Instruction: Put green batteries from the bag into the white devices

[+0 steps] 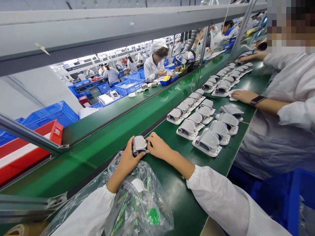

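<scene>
Crinkled clear plastic bag [137,203] sits nearest, at the near edge of the green belt [172,183], holding green parts and a white label; exact contents too blurred to tell. Left forearm lies across its top.

Left to right along the belt:
- Red bin [29,147] and blue crates [52,113] beyond the belt's far left rail, well apart from the work.
- Left hand [126,160], fingers curled and closed around the left side of a small grey cuff unit [139,145], which is held just off or on the belt near its far edge; cannot tell which.
- Right hand [158,147], fingers pinched together on the unit's right end, where a dark bit shows between thumb and housing.
- Rows of finished grey units [208,141] in white trays, just beside the right hand and running toward the far right corner.
- A co-worker's hand [243,96] with a wrist watch resting on the belt's right edge, touching a tray.

Risks, as judgement:
- Forearm pressing on the bag could drag it toward the near edge; slick film slides easily and parts may spill.
- Two-handed pinch is on opposite ends; a twist could slip the unit or stress the dark piece.
- Right elbow swings close to the nearest tray; a bump would knock the rows out of line.
- Co-worker's reach crosses the same rows, so hands could collide there.
</scene>
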{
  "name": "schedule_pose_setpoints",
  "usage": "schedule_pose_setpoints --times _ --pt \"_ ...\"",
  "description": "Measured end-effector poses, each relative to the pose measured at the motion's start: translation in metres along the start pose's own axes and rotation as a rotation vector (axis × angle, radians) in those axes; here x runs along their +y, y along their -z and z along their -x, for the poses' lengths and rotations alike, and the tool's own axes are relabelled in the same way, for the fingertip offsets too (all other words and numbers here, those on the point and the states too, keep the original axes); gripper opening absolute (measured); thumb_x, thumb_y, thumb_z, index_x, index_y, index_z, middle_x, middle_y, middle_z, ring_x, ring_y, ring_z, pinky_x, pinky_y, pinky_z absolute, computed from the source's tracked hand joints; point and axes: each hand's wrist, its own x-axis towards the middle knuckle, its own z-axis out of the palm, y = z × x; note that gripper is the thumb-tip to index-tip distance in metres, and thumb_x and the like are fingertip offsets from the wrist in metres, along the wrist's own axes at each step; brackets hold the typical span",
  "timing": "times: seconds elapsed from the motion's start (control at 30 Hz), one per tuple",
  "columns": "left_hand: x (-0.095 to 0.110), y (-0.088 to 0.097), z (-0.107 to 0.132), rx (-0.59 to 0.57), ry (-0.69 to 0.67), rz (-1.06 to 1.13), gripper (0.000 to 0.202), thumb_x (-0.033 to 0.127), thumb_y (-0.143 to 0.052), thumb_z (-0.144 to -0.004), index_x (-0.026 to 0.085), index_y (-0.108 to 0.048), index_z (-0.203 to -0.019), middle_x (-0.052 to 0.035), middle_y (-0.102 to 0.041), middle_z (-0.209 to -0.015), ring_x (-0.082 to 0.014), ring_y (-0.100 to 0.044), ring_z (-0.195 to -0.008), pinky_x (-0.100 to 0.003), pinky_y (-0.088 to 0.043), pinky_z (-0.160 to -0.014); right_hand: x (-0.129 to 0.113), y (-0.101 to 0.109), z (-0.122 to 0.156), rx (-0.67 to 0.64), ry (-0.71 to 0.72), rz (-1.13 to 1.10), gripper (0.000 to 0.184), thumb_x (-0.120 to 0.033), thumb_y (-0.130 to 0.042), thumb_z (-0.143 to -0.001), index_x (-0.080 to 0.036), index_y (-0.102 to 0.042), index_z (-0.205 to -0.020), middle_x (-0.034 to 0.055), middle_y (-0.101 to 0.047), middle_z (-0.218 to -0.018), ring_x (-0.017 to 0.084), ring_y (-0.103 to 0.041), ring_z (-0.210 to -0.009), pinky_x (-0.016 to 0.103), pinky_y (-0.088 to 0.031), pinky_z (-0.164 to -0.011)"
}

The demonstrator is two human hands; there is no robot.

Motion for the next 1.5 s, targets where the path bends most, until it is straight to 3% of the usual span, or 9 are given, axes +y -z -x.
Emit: schedule_pose_setpoints --times 0.27,0.5,0.7,0.8,0.93,1.13,1.27,1.4,1.5 --pt "-0.002 0.0 0.0 -0.009 0.008 -0.01 0.097 0.056 -0.077 -0.087 0.027 -0.027 -0.165 -0.0172 -0.054 -0.156 -0.0368 -0.061 -0.133 -0.048 -0.048 -0.108 -0.008 0.019 0.009 -0.097 0.086 0.137 0.016 -0.022 -0.058 -0.102 -0.017 -0.073 -0.099 0.0093 -0.055 -0.113 0.014 -0.053 -0.071 0.03 -0.035 -0.066" --pt "0.0 -0.001 0.0 0.004 0.004 0.027 0.097 0.052 -0.08 -0.086 0.027 -0.03 -0.165 -0.0171 -0.056 -0.153 -0.0368 -0.062 -0.131 -0.046 -0.05 -0.106 -0.008 0.021 0.01 -0.13 0.056 0.099 0.017 -0.022 -0.06 -0.101 -0.016 -0.068 -0.115 0.0112 -0.055 -0.117 0.017 -0.059 -0.077 0.031 -0.038 -0.067" --pt "-0.001 -0.002 -0.001 0.004 0.016 0.03 0.097 0.052 -0.082 -0.084 0.028 -0.032 -0.164 -0.0156 -0.058 -0.15 -0.035 -0.064 -0.127 -0.046 -0.049 -0.108 -0.003 0.016 0.007 -0.101 0.036 0.101 0.019 -0.015 -0.052 -0.1 -0.015 -0.066 -0.113 0.0124 -0.057 -0.12 0.018 -0.06 -0.08 0.032 -0.042 -0.071" --pt "-0.002 -0.002 -0.002 0.001 0.01 0.038 0.096 0.051 -0.081 -0.085 0.028 -0.031 -0.164 -0.0155 -0.057 -0.151 -0.0345 -0.064 -0.127 -0.045 -0.048 -0.108 0.0 0.012 0.004 -0.063 -0.001 0.017 0.017 -0.016 -0.052 -0.1 -0.016 -0.064 -0.111 0.0113 -0.058 -0.115 0.02 -0.061 -0.088 0.031 -0.044 -0.076" --pt "-0.002 -0.001 -0.001 0.0 0.027 0.022 0.097 0.052 -0.081 -0.085 0.028 -0.031 -0.164 -0.0151 -0.058 -0.15 -0.0342 -0.065 -0.124 -0.045 -0.05 -0.104 0.002 0.009 -0.001 0.002 0.056 -0.162 0.008 -0.014 -0.062 -0.094 -0.017 -0.062 -0.101 0.0062 -0.063 -0.105 0.019 -0.06 -0.096 0.03 -0.044 -0.084" --pt "-0.001 -0.001 -0.001 0.022 0.025 0.008 0.096 0.052 -0.08 -0.085 0.028 -0.031 -0.164 -0.015 -0.061 -0.146 -0.0307 -0.069 -0.111 -0.041 -0.053 -0.095 -0.001 0.008 -0.004 0.075 -0.032 -0.383 0.007 -0.014 -0.065 -0.091 -0.018 -0.063 -0.096 0.0004 -0.07 -0.094 0.012 -0.056 -0.072 0.026 -0.043 -0.073" --pt "-0.003 -0.001 -0.001 0.015 0.023 0.021 0.096 0.052 -0.079 -0.086 0.027 -0.03 -0.164 -0.0152 -0.061 -0.146 -0.0282 -0.07 -0.103 -0.039 -0.053 -0.09 -0.001 0.012 -0.004 0.152 -0.012 -0.291 0.005 -0.014 -0.066 -0.092 -0.016 -0.066 -0.096 0.003 -0.072 -0.095 0.012 -0.056 -0.071 0.027 -0.043 -0.075" --pt "-0.002 -0.001 -0.001 0.002 0.019 0.013 0.096 0.054 -0.08 -0.086 0.028 -0.031 -0.164 -0.0145 -0.061 -0.146 -0.0296 -0.069 -0.108 -0.041 -0.053 -0.094 0.001 0.01 -0.005 0.08 0.042 -0.236 0.008 -0.012 -0.063 -0.095 -0.016 -0.069 -0.097 0.0028 -0.071 -0.091 0.014 -0.06 -0.077 0.027 -0.043 -0.077" --pt "-0.001 -0.001 -0.003 -0.009 0.0 0.004 0.095 0.052 -0.08 -0.086 0.027 -0.031 -0.163 -0.0147 -0.06 -0.147 -0.0312 -0.068 -0.116 -0.043 -0.052 -0.099 0.001 0.01 -0.004 0.047 0.02 -0.136 0.011 -0.014 -0.063 -0.097 -0.016 -0.072 -0.103 0.0066 -0.068 -0.101 0.017 -0.063 -0.09 0.028 -0.045 -0.083"
